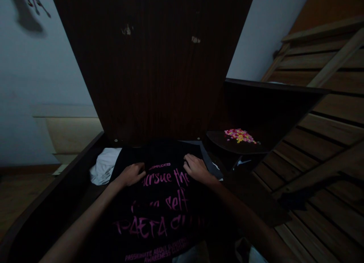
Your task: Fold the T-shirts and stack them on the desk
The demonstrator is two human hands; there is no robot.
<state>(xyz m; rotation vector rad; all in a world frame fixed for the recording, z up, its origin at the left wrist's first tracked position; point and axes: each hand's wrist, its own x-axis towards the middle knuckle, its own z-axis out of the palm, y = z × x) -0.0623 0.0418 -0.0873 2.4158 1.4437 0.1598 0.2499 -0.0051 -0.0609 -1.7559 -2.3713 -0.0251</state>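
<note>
- Dim room; an open dark wooden box [42, 202] takes the clothes.
- My left hand [131, 174] and right hand [196, 167], apart, press flat to keep the black shirt [162, 202] smooth.

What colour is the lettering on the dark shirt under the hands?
Pink lettering on a black shirt, seen in the head view.

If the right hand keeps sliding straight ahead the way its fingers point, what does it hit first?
The right hand lies flat on the black printed shirt, fingers aimed up and slightly left. Going straight on, it would cross the shirt's far edge and probably meet the dark wooden panel standing behind it; depth is hard to judge in this dim light.
</note>
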